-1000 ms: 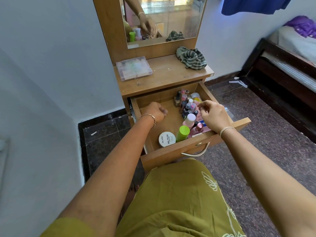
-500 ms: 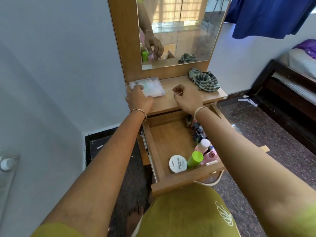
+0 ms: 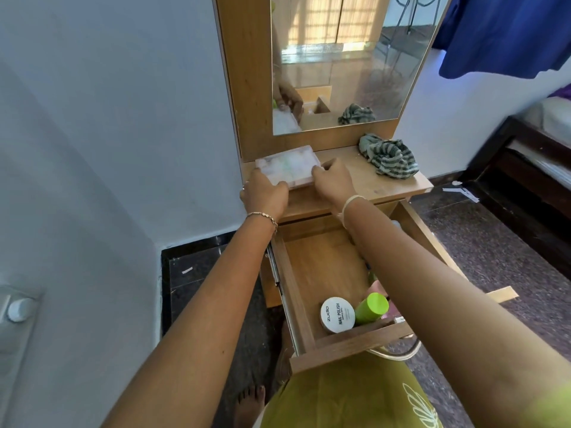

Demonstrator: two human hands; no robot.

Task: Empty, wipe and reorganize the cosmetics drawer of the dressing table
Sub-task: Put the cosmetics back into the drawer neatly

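On the wooden dressing table top [image 3: 367, 183] lies a clear plastic compartment box [image 3: 289, 165]. My left hand [image 3: 265, 194] grips its near left corner and my right hand [image 3: 333, 180] holds its right edge. Below them the drawer [image 3: 312, 273] stands pulled out. At its front sit a white round nail polish remover tub [image 3: 337, 314] and a green-capped bottle [image 3: 370, 307]. My right forearm hides the other cosmetics along the drawer's right side.
A striped green cloth [image 3: 389, 157] lies crumpled on the right of the table top, under the mirror [image 3: 340, 57]. A white wall closes the left side. A dark bed frame [image 3: 525, 180] stands at the right, with blue fabric [image 3: 506, 35] hanging above.
Both hands left the drawer, rose to the table top and took hold of the clear box. The view tilted up and moved closer to the mirror.
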